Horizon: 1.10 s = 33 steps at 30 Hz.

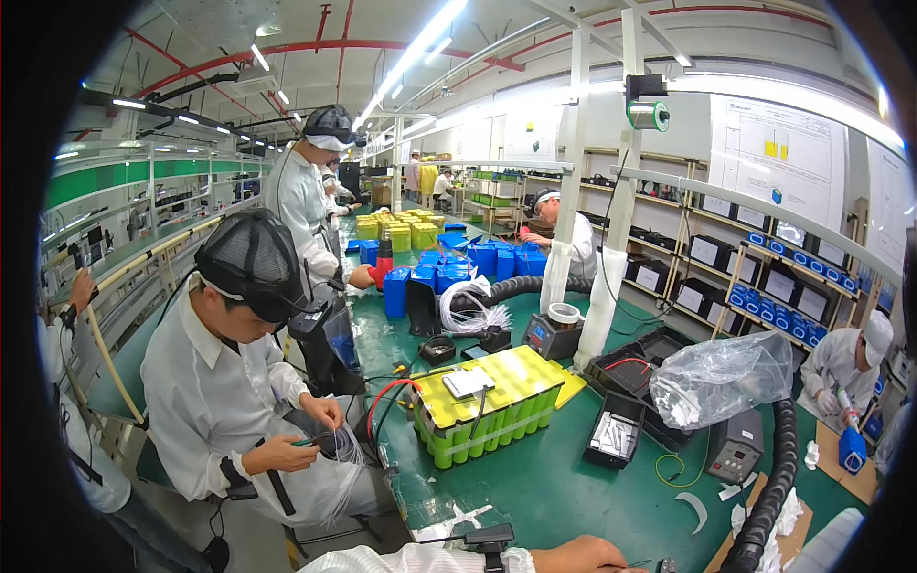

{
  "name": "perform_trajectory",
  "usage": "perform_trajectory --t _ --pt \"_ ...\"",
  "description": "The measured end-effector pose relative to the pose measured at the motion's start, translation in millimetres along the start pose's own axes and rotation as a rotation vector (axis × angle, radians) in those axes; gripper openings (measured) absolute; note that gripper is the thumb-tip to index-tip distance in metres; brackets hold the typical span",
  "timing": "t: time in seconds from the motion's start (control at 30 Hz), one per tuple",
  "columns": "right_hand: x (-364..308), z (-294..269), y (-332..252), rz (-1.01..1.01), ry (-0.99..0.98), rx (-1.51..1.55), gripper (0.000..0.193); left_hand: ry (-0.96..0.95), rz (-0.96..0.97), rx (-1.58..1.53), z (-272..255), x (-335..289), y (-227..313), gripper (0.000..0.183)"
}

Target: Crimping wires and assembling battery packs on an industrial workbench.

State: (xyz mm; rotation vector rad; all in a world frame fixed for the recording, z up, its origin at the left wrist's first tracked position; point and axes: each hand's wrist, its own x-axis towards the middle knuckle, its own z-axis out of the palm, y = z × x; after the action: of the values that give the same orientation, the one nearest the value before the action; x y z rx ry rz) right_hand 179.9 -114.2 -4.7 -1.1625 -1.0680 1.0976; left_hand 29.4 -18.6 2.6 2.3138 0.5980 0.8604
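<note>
At the lower edge, my left hand (583,554) rests over the green bench (564,492), its sleeve white and a black band at the wrist. Its fingers look curled together, and a thin dark thing shows at their tips, cut off by the frame. My right hand is not in view; a white sleeve-like shape (829,542) shows at the lower right. Beyond my left hand stands a battery pack (492,430) of green cells with a yellow top. On it lies a small white box (469,383), and red and black cables (382,396) run from its left end.
A co-worker (229,382) on the left holds thin white wires. A black tray (614,430) of small metal strips, a plastic bag (723,377), a soldering station (735,447) and a black hose (778,477) stand to the right. Blue packs (468,267) are stacked farther back.
</note>
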Motion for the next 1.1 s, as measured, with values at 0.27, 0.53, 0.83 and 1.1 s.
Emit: perform_trajectory --t 0.27,0.53,0.83,1.1 --pt "3 -1 5 0.012 -0.002 -0.009 0.019 0.029 0.008 0.002 10 -3 -13 0.022" --pt "1 0 8 0.002 -0.001 -0.017 0.019 0.080 0.025 0.033 6 0 -7 0.022" --pt "-8 5 6 0.071 -0.093 -0.100 0.020 0.214 -0.022 0.066 9 -2 -9 0.024" --pt "-5 6 4 0.038 -0.149 -0.181 0.021 0.182 -0.048 0.060 17 -3 -17 0.026"
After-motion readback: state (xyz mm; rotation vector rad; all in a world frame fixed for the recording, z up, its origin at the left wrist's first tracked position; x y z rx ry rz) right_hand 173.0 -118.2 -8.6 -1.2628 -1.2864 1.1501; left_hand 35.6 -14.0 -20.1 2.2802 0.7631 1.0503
